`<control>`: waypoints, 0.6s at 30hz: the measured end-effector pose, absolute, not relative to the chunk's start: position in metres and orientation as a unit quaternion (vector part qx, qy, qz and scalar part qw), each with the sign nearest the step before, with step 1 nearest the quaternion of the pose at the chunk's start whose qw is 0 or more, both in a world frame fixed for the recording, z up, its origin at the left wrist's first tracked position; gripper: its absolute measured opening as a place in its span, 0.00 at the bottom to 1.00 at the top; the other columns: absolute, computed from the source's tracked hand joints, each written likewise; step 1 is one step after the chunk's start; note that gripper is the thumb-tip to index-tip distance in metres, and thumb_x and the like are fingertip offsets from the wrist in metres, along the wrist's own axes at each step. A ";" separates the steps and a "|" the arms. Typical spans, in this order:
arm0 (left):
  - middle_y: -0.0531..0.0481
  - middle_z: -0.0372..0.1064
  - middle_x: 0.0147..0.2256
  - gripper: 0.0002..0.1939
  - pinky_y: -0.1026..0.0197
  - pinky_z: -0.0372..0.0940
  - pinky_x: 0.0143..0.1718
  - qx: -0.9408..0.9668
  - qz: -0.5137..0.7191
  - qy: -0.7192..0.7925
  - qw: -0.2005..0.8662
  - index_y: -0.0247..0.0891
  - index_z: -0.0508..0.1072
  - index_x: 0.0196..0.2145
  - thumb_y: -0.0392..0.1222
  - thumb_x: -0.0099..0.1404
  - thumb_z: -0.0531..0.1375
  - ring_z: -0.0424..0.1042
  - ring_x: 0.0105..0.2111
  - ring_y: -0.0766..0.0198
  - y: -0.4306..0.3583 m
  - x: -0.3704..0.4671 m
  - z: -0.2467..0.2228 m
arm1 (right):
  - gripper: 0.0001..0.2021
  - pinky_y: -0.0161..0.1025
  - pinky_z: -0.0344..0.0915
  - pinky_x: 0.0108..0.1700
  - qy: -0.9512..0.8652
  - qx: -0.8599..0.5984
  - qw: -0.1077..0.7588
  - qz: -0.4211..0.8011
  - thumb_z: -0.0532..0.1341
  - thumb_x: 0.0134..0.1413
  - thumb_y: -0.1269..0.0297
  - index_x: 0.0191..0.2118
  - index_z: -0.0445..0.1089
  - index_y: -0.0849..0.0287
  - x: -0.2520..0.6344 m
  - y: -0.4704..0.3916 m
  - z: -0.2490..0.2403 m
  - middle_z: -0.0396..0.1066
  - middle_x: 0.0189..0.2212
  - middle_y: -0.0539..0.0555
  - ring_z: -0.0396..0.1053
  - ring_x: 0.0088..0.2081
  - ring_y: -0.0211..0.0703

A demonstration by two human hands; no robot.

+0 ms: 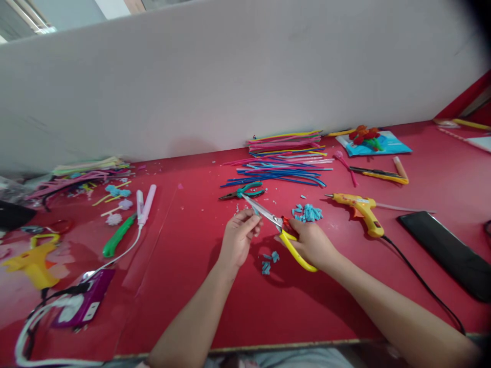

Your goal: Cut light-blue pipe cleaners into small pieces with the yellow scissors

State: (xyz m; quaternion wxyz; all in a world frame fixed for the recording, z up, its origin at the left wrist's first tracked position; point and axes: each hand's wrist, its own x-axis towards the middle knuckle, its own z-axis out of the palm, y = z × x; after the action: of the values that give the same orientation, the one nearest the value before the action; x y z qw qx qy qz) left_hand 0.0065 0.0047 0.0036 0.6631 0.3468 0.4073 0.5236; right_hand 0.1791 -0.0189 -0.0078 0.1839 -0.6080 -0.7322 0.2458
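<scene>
My right hand [316, 244] is closed around the yellow handles of a pair of scissors [294, 251], whose blades point up and left. Just left of the blades, my left hand [238, 239] pinches a small light-blue piece [256, 211], partly hidden by the fingers. It looks like cut pipe cleaner. Beyond the scissors lies a heap of short light-blue pieces [310, 213]. A few more blue pieces [266, 267] rest on the red table between my hands. Teal-handled pliers [251, 190] lie past the scissor tips.
Bundles of coloured pipe cleaners [284, 168] lie along the white partition. At right are a yellow glue gun [362, 208], a black phone [447, 253] and a blue packet [395, 144]. At left are another glue gun [34, 266], a purple power strip [95, 294] and a pink straightener [144, 207].
</scene>
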 end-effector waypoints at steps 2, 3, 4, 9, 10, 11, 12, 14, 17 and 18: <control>0.53 0.65 0.21 0.05 0.71 0.52 0.20 0.372 0.462 0.398 0.700 0.33 0.68 0.27 0.37 0.51 0.60 0.60 0.19 0.74 0.002 0.011 0.003 | 0.12 0.30 0.47 0.21 -0.687 -0.598 0.262 0.320 0.54 0.45 0.55 0.23 0.57 0.59 0.176 -0.018 -0.005 0.57 0.17 0.46 0.53 0.19 0.32; 0.52 0.65 0.21 0.05 0.70 0.53 0.20 0.386 0.431 0.393 0.715 0.33 0.68 0.27 0.37 0.51 0.60 0.60 0.19 0.74 0.000 0.013 0.002 | 0.11 0.30 0.48 0.21 -0.662 -0.586 0.298 0.360 0.54 0.45 0.56 0.23 0.57 0.59 0.176 -0.018 -0.003 0.56 0.17 0.46 0.53 0.19 0.31; 0.52 0.64 0.21 0.05 0.70 0.53 0.20 0.400 0.404 0.389 0.725 0.33 0.69 0.27 0.38 0.52 0.59 0.60 0.19 0.74 -0.001 0.014 0.002 | 0.10 0.29 0.49 0.20 -0.637 -0.571 0.327 0.401 0.54 0.45 0.57 0.23 0.57 0.59 0.175 -0.019 -0.001 0.56 0.17 0.45 0.54 0.18 0.30; 0.52 0.63 0.21 0.08 0.68 0.55 0.21 0.439 0.346 0.398 0.728 0.32 0.70 0.28 0.40 0.52 0.59 0.59 0.20 0.73 -0.005 0.019 -0.001 | 0.09 0.29 0.50 0.15 -0.550 -0.503 0.371 0.554 0.57 0.43 0.60 0.28 0.59 0.59 0.177 -0.020 0.007 0.55 0.15 0.42 0.51 0.13 0.28; 0.52 0.63 0.21 0.08 0.68 0.55 0.22 0.446 0.343 0.400 0.724 0.32 0.71 0.28 0.40 0.51 0.59 0.59 0.19 0.73 -0.005 0.019 -0.001 | 0.09 0.29 0.50 0.15 -0.546 -0.498 0.370 0.563 0.57 0.43 0.60 0.28 0.59 0.59 0.177 -0.021 0.008 0.55 0.14 0.42 0.51 0.12 0.28; 0.52 0.62 0.21 0.07 0.68 0.54 0.22 0.454 0.340 0.402 0.719 0.32 0.71 0.28 0.40 0.51 0.59 0.58 0.19 0.73 -0.005 0.018 -0.001 | 0.08 0.29 0.49 0.15 -0.546 -0.497 0.369 0.565 0.57 0.43 0.61 0.28 0.59 0.59 0.177 -0.021 0.008 0.54 0.14 0.41 0.51 0.12 0.28; 0.52 0.62 0.21 0.07 0.68 0.54 0.22 0.464 0.336 0.404 0.714 0.33 0.71 0.27 0.39 0.51 0.59 0.58 0.19 0.73 -0.005 0.018 -0.001 | 0.07 0.29 0.50 0.15 -0.548 -0.500 0.366 0.562 0.56 0.43 0.62 0.27 0.59 0.59 0.177 -0.021 0.009 0.53 0.13 0.41 0.51 0.12 0.28; 0.53 0.62 0.20 0.05 0.68 0.54 0.22 0.488 0.321 0.409 0.701 0.33 0.71 0.25 0.39 0.51 0.59 0.58 0.19 0.73 -0.005 0.017 0.000 | 0.05 0.28 0.49 0.16 -0.558 -0.512 0.359 0.545 0.56 0.42 0.64 0.26 0.58 0.59 0.177 -0.021 0.008 0.53 0.13 0.41 0.51 0.13 0.28; 0.53 0.61 0.20 0.04 0.67 0.54 0.23 0.539 0.310 0.422 0.659 0.35 0.70 0.23 0.39 0.50 0.59 0.59 0.20 0.71 -0.005 0.017 0.000 | 0.03 0.28 0.48 0.18 -0.585 -0.537 0.346 0.500 0.54 0.41 0.68 0.23 0.57 0.59 0.176 -0.020 0.005 0.51 0.14 0.42 0.50 0.15 0.28; 0.53 0.62 0.21 0.04 0.66 0.54 0.23 0.565 0.319 0.432 0.626 0.35 0.70 0.24 0.39 0.50 0.59 0.60 0.21 0.70 -0.006 0.018 0.000 | 0.03 0.29 0.48 0.18 -0.592 -0.545 0.345 0.483 0.54 0.41 0.68 0.23 0.57 0.59 0.176 -0.020 0.004 0.51 0.14 0.42 0.50 0.16 0.28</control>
State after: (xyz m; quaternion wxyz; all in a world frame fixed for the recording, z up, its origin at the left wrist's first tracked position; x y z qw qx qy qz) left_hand 0.0181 -0.0057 0.0004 0.6261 0.5651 0.4322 0.3193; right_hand 0.1762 -0.0198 0.0036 0.3450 -0.5452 -0.5923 0.4826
